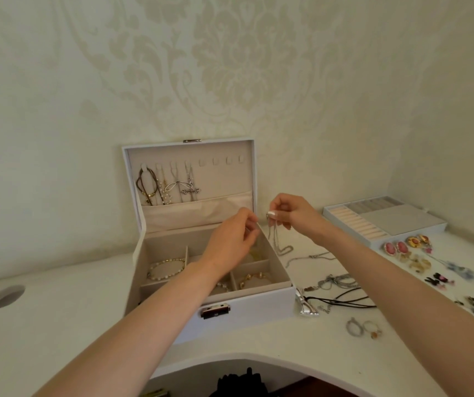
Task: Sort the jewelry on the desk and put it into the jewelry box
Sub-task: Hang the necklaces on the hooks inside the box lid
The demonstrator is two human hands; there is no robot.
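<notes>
a round hole (5, 297) sits in the white desk (58, 325) at the far left of the frame. the open jewelry box (244, 313) stands at centre, its lid (247, 173) upright with four necklaces (167, 184) hung in its left half. the left forearm crosses the compartments and hides part of the bracelets (169, 262) lying there. the left hand (231, 239) hovers over the box's back right corner, fingertips bunched together; whether they pinch anything is too small to tell. just to its right, the right hand (293, 214) pinches the top of a silver chain (276, 242) between thumb and forefinger. the chain hangs with its long axis near vertical, top at the fingers, lower end pooled on the desk just beside the box's right wall. further right lie tangled cords (344, 300), a ring tray (387, 222) and blurred earrings (407, 247), the last pieces cut off by the right edge.
</notes>
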